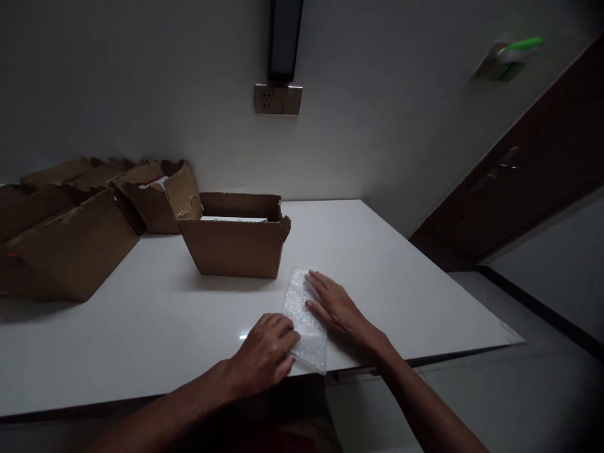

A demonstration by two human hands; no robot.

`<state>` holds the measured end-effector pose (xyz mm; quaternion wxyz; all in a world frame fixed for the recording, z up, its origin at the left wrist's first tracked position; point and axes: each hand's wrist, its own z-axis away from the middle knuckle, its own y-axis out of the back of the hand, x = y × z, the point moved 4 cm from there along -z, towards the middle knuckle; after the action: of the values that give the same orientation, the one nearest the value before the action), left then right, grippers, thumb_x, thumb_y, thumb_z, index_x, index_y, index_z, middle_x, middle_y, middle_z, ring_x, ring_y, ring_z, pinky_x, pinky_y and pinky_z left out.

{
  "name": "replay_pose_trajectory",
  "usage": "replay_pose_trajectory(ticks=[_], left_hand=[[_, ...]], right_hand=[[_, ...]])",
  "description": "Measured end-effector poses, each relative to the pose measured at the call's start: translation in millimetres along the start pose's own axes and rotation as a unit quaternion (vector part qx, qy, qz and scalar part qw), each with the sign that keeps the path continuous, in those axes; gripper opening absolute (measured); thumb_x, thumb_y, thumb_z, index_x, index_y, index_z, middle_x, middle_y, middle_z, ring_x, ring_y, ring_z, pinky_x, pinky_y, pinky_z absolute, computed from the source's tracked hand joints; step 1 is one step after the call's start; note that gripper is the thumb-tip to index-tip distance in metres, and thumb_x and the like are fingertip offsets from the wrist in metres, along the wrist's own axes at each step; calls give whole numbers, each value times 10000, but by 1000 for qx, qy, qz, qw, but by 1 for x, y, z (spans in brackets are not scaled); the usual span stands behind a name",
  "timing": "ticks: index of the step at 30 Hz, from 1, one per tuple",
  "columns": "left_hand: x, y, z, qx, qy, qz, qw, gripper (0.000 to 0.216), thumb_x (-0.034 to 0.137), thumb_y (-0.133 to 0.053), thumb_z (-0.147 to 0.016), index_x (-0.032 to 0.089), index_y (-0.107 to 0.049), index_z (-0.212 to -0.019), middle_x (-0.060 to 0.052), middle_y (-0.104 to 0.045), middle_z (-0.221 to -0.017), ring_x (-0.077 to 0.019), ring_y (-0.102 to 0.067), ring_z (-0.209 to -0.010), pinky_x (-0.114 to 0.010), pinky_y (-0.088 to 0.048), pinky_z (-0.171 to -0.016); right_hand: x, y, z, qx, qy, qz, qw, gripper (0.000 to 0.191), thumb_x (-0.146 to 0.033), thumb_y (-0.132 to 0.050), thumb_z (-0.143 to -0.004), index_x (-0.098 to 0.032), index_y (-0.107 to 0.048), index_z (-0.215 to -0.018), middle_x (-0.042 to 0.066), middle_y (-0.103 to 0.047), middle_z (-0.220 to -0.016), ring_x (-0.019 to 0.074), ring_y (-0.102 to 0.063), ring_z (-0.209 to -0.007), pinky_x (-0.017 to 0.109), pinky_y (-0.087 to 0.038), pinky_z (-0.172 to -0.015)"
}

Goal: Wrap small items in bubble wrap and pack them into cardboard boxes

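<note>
A flat rectangular piece of bubble wrap (304, 324) lies on the white table, its near corner sticking out over the front edge. Whether anything is inside the bubble wrap, I cannot tell. My left hand (267, 352) is closed on its lower left edge, fingers curled over the top and the thumb lower down. With fingers stretched out, my right hand (340, 308) rests on the upper right side of the wrap. Just behind and to the left stands an open cardboard box (231, 248) with something white and flat inside.
More open cardboard boxes, one large (70, 251) and one smaller (160, 198), stand at the left. The white table (387, 277) ends at a slanting right edge. A wall socket (277, 99) is at the back, and a brown door (523, 138) is on the right.
</note>
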<state>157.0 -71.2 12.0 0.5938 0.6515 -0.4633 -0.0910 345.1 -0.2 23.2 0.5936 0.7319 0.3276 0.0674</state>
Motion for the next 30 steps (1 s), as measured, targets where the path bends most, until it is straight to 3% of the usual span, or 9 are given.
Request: replay_pose_trajectory(ticks=[3,9,13,20,22,25,30], left_hand=[[-1,-4,2,18,-5,-2,1000,251,106,-568,-788,199,-567,-1022,-75,-599,-1100,-243,-528,-1064,-397,-431,-958],[-4,-8,4,47,-10,-8,999,246,116,-609,-762,195,-574,-993,-72,-607,-1083,-240,-537,-1027,-391,-447,-926],[-2,-8,5,51,-17,-37,998,186,118,-594,-782,187,-584,-955,-78,-613,-1061,-238,-544,-1011,-390,-462,-904],[3,-7,-3,73,-113,-101,986,128,128,-555,-794,150,-594,-914,-171,-546,-1370,-310,-441,-1328,-503,-329,-1120],[2,-8,-9,41,-118,-84,989,103,126,-521,-828,156,-590,-898,-151,-629,-1247,-276,-540,-1219,-462,-373,-1093],[-3,-6,-15,-6,-92,-46,995,132,97,-473,-846,162,-584,-877,-101,-695,-966,-223,-628,-964,-365,-481,-928],[-13,4,-24,-31,23,3,999,115,190,-472,-907,189,-583,-873,-57,-686,-850,-193,-617,-787,-304,-473,-751]], right_hand=[[6,-19,-8,-68,26,53,996,497,-366,-428,-1000,-161,-452,-1451,156,-422,-1527,292,-358,-1431,501,-352,-1137],[1,-12,-12,-47,44,73,995,544,-460,-360,-1016,-162,-444,-1463,148,-348,-1571,284,-325,-1448,494,-343,-1143],[-9,-25,-16,-86,58,92,990,503,-410,-362,-1022,-196,-437,-1471,118,-362,-1567,294,-316,-1452,518,-327,-1148],[-9,-36,-13,-78,68,120,987,480,-370,-375,-1019,-208,-433,-1467,102,-386,-1556,276,-334,-1445,490,-334,-1143],[-8,-36,-13,-72,73,120,988,479,-369,-385,-1017,-211,-433,-1466,101,-387,-1556,271,-333,-1445,482,-333,-1143],[-8,-35,-13,-70,74,110,989,485,-389,-410,-1010,-225,-433,-1467,98,-382,-1559,279,-335,-1443,497,-337,-1138],[-6,-38,-12,-63,69,61,994,484,-383,-451,-994,-246,-449,-1459,94,-384,-1559,290,-325,-1448,517,-304,-1157]])
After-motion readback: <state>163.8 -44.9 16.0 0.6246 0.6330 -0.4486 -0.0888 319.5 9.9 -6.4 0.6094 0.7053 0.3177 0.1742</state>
